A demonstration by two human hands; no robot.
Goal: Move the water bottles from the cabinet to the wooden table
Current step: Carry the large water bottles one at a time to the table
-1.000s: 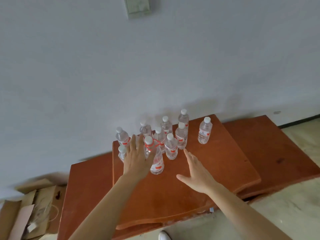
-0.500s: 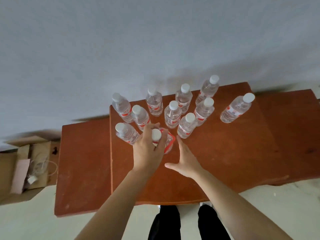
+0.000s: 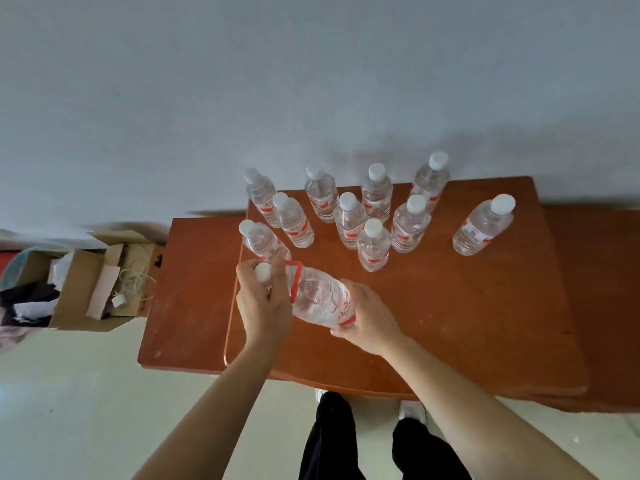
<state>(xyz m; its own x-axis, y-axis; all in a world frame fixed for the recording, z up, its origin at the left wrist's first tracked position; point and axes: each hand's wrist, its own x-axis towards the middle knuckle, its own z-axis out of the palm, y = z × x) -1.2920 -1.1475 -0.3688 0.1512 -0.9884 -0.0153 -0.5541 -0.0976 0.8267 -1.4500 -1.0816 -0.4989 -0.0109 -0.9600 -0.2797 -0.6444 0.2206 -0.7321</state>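
Water bottle (image 3: 320,299) has tipped from upright to slanted, right hand (image 3: 369,317) now under its base. Held over tabletop (image 3: 450,323) front-left, cap left, base right; left hand (image 3: 265,306) fingers (image 3: 277,284) curled round neck, right cupping.

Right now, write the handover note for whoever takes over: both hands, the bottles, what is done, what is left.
Left hand: grips the cap end of the large bottle.
Right hand: holds the same bottle at its base.
The large bottle, with its red band, is tilted almost onto its side over the front left of the wooden table.
Done: ten small bottles stand upright on the table towards the wall.
Left: stand the large bottle up on the table. The cabinet is out of view, so I cannot tell how many bottles remain there.
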